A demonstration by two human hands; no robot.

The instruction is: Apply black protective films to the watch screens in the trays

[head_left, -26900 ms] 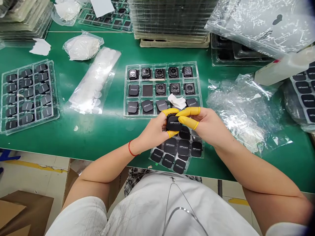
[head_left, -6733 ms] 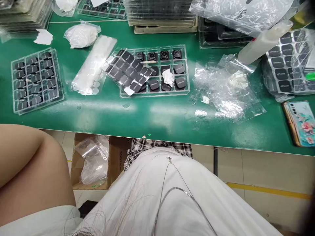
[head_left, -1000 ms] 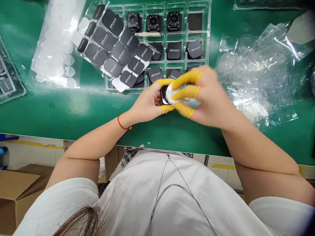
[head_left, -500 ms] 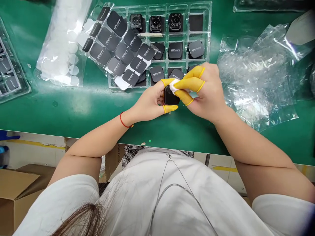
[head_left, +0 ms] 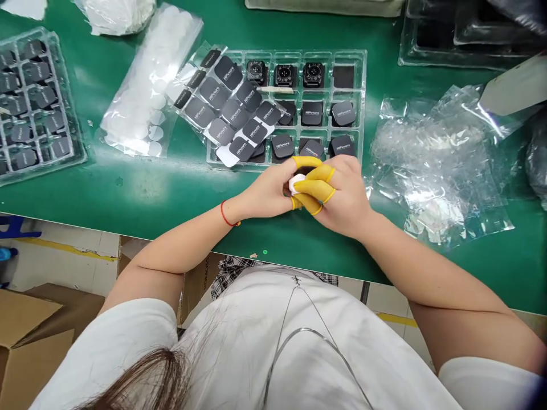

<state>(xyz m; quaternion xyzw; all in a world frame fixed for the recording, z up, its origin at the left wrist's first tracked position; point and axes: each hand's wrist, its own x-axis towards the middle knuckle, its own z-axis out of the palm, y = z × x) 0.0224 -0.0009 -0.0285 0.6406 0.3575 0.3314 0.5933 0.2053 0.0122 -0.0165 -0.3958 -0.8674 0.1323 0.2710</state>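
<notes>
My left hand (head_left: 268,191), with yellow finger cots on it, is closed round a black square watch body (head_left: 303,169). Most of the watch is now hidden by fingers. Pinched in my right hand (head_left: 344,196), also in yellow finger cots, is a small white cloth (head_left: 296,183), pressed against the watch. Both hands are just in front of a clear plastic tray (head_left: 364,108). Its compartments hold watch bodies (head_left: 284,75) with their backs up and pieces with black printed covers (head_left: 312,113). A sheet of black printed stickers (head_left: 234,108) lies over the tray's left side.
A second filled tray (head_left: 79,145) lies at the far left. Beside it is a clear bag of round white stickers (head_left: 141,85). Crumpled clear films (head_left: 440,154) are spread at the right. Black trays (head_left: 461,57) sit at the back right, on the green table (head_left: 141,193).
The camera view has shifted, so the table's things appear lower. My right hand has moved with the cloth further over the watch, which is now mostly covered.
</notes>
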